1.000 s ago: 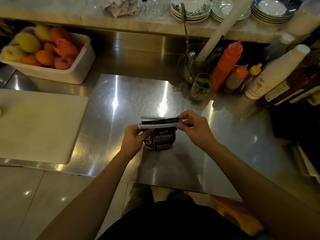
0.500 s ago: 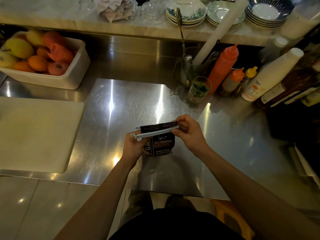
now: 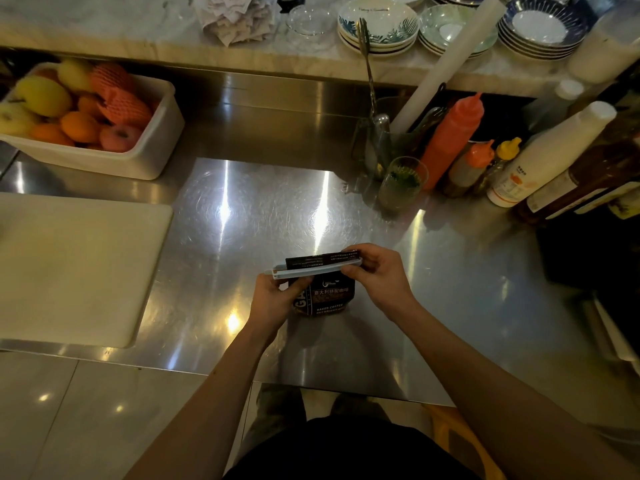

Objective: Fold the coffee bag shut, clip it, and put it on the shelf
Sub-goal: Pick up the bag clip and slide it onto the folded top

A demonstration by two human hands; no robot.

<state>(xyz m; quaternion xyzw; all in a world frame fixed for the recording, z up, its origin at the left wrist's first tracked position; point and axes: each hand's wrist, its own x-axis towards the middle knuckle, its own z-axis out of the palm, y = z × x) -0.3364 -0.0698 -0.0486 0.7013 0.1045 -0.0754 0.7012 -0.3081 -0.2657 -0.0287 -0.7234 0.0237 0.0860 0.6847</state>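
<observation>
A small dark coffee bag [image 3: 329, 297] with white lettering stands on the steel counter [image 3: 242, 220], its top folded over. A long pale bar clip [image 3: 311, 270] lies across the folded top. My left hand [image 3: 277, 301] grips the bag's left side, just under the clip's left end. My right hand [image 3: 377, 277] pinches the clip's right end together with the fold. The bag's right edge is hidden behind my right fingers. The marble shelf [image 3: 138, 39] runs along the back above the counter.
A white cutting board [image 3: 76, 268] lies at the left. A white tub of fruit [image 3: 145, 157] sits back left. Squeeze bottles [image 3: 450, 140], a glass [image 3: 401, 181] and a utensil holder [image 3: 381, 147] crowd the back right. Stacked bowls [image 3: 377, 26] fill the shelf.
The clip, open and above the fold a second ago, now lies flat and pressed along the bag's top. Both hands stayed on the bag; the camera view dipped slightly.
</observation>
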